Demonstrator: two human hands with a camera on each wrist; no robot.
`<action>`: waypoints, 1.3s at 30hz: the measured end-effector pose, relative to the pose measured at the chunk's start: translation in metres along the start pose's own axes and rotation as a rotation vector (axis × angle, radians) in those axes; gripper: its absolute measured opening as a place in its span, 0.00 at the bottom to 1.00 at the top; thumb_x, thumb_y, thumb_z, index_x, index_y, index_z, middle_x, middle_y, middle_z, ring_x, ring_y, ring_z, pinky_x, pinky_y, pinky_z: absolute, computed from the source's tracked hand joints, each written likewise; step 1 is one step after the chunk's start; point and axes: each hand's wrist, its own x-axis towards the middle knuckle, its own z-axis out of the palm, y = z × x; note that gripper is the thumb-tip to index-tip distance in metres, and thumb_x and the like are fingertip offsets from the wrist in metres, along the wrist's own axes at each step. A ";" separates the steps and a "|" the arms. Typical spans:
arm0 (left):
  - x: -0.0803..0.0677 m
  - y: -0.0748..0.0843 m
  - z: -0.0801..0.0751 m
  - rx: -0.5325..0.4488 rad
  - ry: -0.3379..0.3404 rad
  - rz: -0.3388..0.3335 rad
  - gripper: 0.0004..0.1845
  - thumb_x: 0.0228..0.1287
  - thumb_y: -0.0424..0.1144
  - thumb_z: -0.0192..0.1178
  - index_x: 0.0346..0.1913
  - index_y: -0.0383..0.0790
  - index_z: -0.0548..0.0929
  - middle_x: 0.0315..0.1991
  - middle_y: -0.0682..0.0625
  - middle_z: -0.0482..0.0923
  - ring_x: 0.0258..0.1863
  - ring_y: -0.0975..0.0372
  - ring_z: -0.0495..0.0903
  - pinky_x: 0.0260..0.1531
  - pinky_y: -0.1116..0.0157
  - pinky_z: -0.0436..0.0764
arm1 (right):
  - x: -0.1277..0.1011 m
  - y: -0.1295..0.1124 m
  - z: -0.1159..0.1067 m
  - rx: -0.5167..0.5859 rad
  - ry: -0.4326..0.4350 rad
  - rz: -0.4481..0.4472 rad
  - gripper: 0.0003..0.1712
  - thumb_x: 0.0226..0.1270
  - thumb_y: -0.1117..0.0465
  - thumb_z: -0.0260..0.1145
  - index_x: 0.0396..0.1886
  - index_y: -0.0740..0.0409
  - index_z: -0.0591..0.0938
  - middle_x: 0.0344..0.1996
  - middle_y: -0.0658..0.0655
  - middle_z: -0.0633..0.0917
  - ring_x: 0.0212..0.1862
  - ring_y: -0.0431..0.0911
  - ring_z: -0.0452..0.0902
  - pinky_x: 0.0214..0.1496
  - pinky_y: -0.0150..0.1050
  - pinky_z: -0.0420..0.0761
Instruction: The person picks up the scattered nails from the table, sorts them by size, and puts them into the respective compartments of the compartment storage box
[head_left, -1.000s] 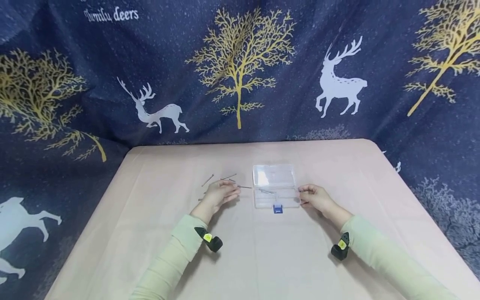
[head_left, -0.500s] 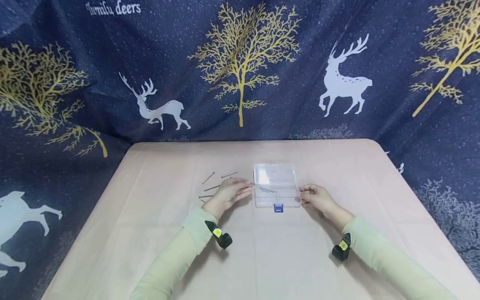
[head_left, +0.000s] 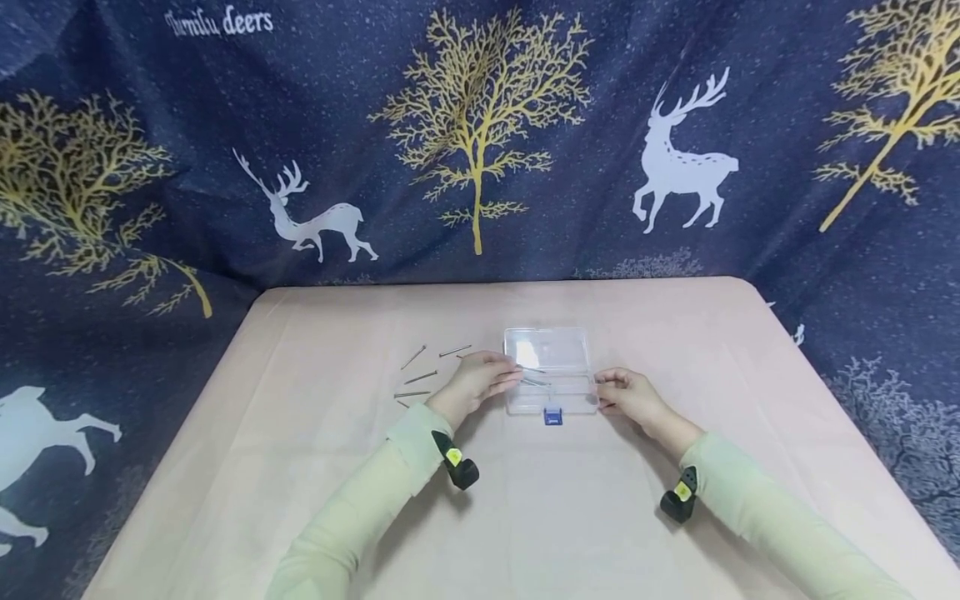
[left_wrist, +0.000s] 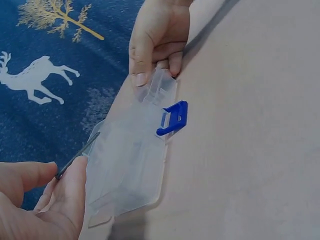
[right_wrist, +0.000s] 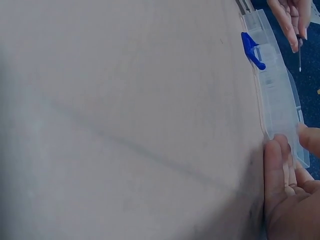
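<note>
My left hand (head_left: 483, 377) pinches a nail (left_wrist: 77, 156) between thumb and fingers, its pointed end reaching over the clear plastic box (head_left: 576, 403). The box lies on the table with its lid (head_left: 562, 348) tipped back and a blue latch (head_left: 552, 416) hanging at the front. Inside the left part of the box lie nails (head_left: 535, 382). At the box's right end, my right hand (head_left: 632, 397) grips the wall, with the thumb on one side and the fingers low on the other in the right wrist view.
Several loose nails (head_left: 421, 377) lie spread on the pink-covered table (head_left: 555, 508), left of the box and beyond the left wrist. A dark blue cloth (head_left: 315, 125) with deer and trees hangs behind the table's far edge.
My left hand has moved right with the nail, from beside the loose nails to the box's left end, so the nail now overlaps the box. The right hand has stayed at the box.
</note>
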 end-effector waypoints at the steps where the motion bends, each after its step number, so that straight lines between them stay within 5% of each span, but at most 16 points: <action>1: 0.001 0.000 0.001 0.015 0.004 -0.006 0.15 0.64 0.26 0.56 0.53 0.24 0.75 0.46 0.33 0.80 0.45 0.53 0.84 0.43 0.68 0.83 | 0.000 0.000 0.000 -0.003 0.001 -0.001 0.24 0.68 0.65 0.58 0.58 0.77 0.67 0.34 0.52 0.82 0.30 0.37 0.78 0.39 0.31 0.84; 15: 0.003 0.005 0.009 0.085 -0.041 -0.035 0.16 0.64 0.25 0.56 0.53 0.25 0.74 0.50 0.32 0.78 0.49 0.51 0.83 0.44 0.68 0.83 | 0.003 0.005 0.002 -0.002 0.007 -0.022 0.24 0.66 0.67 0.57 0.58 0.78 0.67 0.32 0.51 0.82 0.29 0.37 0.77 0.38 0.30 0.84; 28: -0.002 0.018 0.004 0.130 -0.071 -0.014 0.16 0.64 0.25 0.54 0.55 0.26 0.74 0.50 0.32 0.79 0.41 0.53 0.86 0.41 0.67 0.84 | 0.003 0.004 0.000 0.018 0.019 -0.024 0.23 0.67 0.67 0.58 0.56 0.79 0.67 0.28 0.47 0.81 0.27 0.35 0.77 0.35 0.29 0.83; 33: -0.001 0.023 -0.004 0.185 -0.084 0.037 0.15 0.65 0.26 0.54 0.54 0.24 0.74 0.51 0.29 0.77 0.43 0.50 0.85 0.44 0.63 0.83 | 0.004 0.005 0.001 0.013 0.017 -0.022 0.24 0.67 0.67 0.58 0.57 0.78 0.67 0.27 0.46 0.80 0.27 0.35 0.77 0.36 0.29 0.84; 39: 0.001 0.034 -0.020 0.308 -0.061 0.220 0.12 0.66 0.27 0.54 0.49 0.22 0.75 0.49 0.30 0.78 0.44 0.45 0.83 0.50 0.52 0.81 | 0.004 0.005 0.001 0.019 0.018 -0.020 0.24 0.67 0.67 0.58 0.57 0.79 0.66 0.27 0.46 0.80 0.27 0.35 0.76 0.35 0.29 0.83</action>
